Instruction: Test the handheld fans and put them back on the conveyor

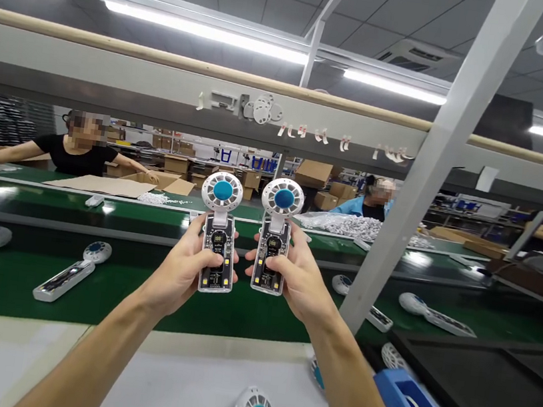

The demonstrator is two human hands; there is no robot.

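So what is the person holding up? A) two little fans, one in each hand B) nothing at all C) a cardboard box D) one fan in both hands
A: the left hand holds one small fan upright and the right hand holds a second fan beside it, both raised above the green belt.

Pretty clearly a factory assembly line: long green conveyor belt (237, 306) carrying identical small fans (70, 271), workers (79, 149) seated along it, stacked cardboard boxes (313, 172) behind (tube lights (205, 30) overhead).
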